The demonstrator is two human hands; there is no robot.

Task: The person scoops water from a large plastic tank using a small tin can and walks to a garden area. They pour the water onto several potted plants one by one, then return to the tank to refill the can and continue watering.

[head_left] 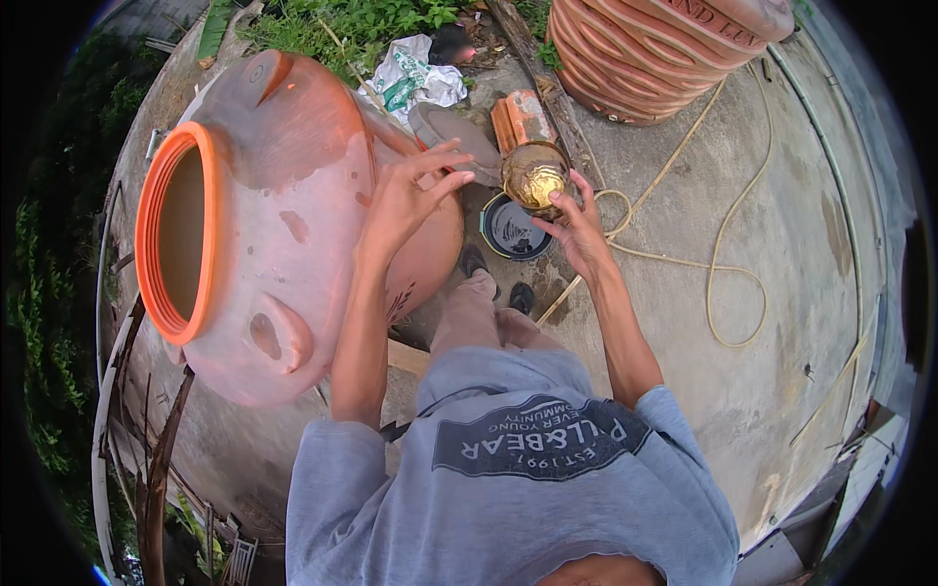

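My right hand (581, 230) has its thumb and fingers closed on the rim of a round bowl (539, 161) with a shiny gold inside and a brownish, smeared edge. Below the bowl, a black bucket (515, 232) stands on the concrete with dark, wet-looking contents. My left hand (415, 190) is raised with thumb and fingers apart and nothing in it. It is in front of a large orange, partly greyish, clay-coloured jar (264, 186), which lies on its side with its wide mouth facing left. I cannot tell whether my left wrist touches the jar.
A round grey disc (454, 137) and an orange block (523, 119) lie beyond the bucket. A crumpled white and green bag (415, 78) rests by the plants. A ribbed orange jar (650, 54) stands at the far right. A yellowish hose (718, 210) loops over the concrete.
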